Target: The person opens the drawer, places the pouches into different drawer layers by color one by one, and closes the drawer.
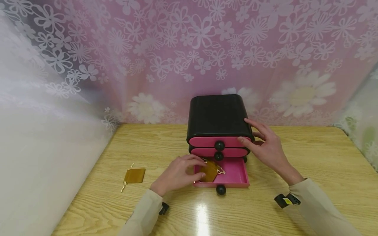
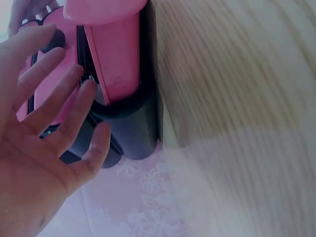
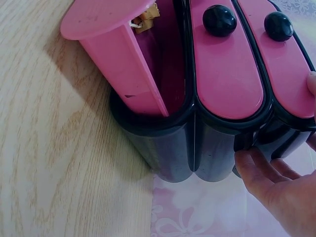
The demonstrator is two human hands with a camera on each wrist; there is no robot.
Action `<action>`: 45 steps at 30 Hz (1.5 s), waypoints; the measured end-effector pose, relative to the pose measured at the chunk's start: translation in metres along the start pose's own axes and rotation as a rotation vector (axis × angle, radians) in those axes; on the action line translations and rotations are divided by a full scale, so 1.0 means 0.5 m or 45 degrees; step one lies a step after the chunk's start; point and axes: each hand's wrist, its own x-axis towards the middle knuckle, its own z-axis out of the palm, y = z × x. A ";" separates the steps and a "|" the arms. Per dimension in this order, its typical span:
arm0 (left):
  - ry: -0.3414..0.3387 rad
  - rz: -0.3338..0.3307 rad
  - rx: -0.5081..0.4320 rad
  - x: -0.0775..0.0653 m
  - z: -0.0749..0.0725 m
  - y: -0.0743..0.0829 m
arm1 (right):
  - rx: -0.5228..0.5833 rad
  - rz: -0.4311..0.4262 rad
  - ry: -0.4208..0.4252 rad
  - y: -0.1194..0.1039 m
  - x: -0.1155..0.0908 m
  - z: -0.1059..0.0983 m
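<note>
A black desktop drawer cabinet (image 1: 218,114) with pink drawer fronts stands on the table, its bottom drawer (image 1: 236,173) pulled out. Inside that drawer, toward the left, lies a mustard-brown drawstring pouch (image 1: 210,172) with pale cords. My left hand (image 1: 180,172) is over the drawer's left side, thumb and fingers spread apart beside the pouch; the left wrist view shows the fingers (image 2: 74,111) loosely extended with nothing between them. My right hand (image 1: 270,147) holds the cabinet's right side, thumb on the top drawer's front and the other fingers around the side.
A second mustard drawstring pouch (image 1: 136,176) lies flat on the wooden table (image 1: 165,141) at the left. Round black knobs (image 1: 220,189) stick out from the drawer fronts. Behind the table hangs a pink flowered curtain (image 1: 177,65).
</note>
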 end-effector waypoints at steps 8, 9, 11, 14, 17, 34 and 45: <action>0.065 0.009 -0.087 -0.020 -0.020 -0.011 | 0.006 0.008 0.007 -0.009 -0.002 0.001; 0.072 0.008 -0.085 -0.023 -0.022 -0.013 | 0.010 0.014 0.007 -0.010 -0.002 0.001; 0.083 -0.008 -0.078 -0.028 -0.026 -0.016 | 0.010 0.018 0.006 -0.010 -0.003 0.000; 0.106 -0.013 -0.071 -0.035 -0.032 -0.023 | 0.002 0.021 0.007 -0.008 -0.003 0.000; 0.129 -0.002 -0.054 -0.041 -0.038 -0.031 | -0.005 0.016 0.007 -0.004 -0.002 0.001; 0.179 -0.112 -0.030 -0.081 -0.081 -0.070 | 0.004 0.003 0.000 -0.002 -0.001 0.001; 0.120 -0.284 -0.019 -0.129 -0.129 -0.113 | 0.008 -0.001 -0.002 0.000 -0.001 0.001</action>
